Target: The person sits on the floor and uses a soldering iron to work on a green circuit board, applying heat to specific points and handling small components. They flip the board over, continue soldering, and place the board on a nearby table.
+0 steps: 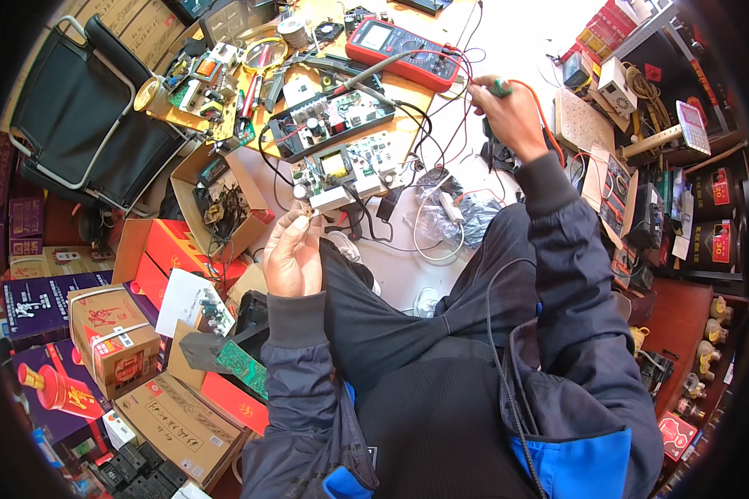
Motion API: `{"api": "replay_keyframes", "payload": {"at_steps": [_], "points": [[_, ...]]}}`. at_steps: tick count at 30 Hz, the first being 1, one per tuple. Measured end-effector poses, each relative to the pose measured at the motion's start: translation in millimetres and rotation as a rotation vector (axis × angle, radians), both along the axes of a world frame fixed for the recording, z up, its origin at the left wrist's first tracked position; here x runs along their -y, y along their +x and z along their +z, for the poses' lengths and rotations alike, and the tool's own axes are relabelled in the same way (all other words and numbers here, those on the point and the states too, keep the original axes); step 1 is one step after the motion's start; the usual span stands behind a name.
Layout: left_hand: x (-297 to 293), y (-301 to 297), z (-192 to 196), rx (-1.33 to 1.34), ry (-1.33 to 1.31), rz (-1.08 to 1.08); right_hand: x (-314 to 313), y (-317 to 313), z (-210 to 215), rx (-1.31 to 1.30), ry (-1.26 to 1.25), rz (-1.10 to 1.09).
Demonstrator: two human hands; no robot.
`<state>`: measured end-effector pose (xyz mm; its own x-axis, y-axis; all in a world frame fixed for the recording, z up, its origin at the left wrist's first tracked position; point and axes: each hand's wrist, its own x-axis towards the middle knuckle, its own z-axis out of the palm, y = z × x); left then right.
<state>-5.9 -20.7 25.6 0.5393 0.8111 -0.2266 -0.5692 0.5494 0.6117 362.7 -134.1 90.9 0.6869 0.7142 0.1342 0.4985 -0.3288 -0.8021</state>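
My left hand (295,254) is raised near the bench's front edge, palm up. Its thumb and fingertips pinch a small electronic part (310,212), too small to name exactly. Just beyond it lies a circuit board (349,169) with a yellow-wrapped transformer. Farther right, my right hand (508,112) is closed around a green-handled tool (501,88); its tip is hidden. An orange cord (544,115) runs beside that hand. Close to its left, a red multimeter (401,53) lies on the bench with test leads across it.
An open black power-supply case (333,116) sits behind the board. Loose boards and a magnifier (265,54) crowd the bench's left. Cables and a plastic bag (474,212) lie ahead of my knees. Cartons (179,424) stack at left; a black chair (75,108) stands far left.
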Motion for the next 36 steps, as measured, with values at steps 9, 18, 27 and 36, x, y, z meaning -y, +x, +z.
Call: {"api": "replay_keyframes", "payload": {"at_steps": [9,18,27,36], "points": [[-2,-2,-5,0.038,0.003,-0.02,5,-11,-27,0.217,-0.246,0.018],[-5,-2,-2,-0.002,0.012,-0.047,24,-66,-7,0.053,-0.095,0.261],[-3,-5,8,-0.09,-0.009,-0.062,10,-96,-13,-0.031,-0.055,0.426],[11,-5,7,-0.12,-0.049,-0.066,-5,-90,-4,-0.058,-0.108,0.321]]}}
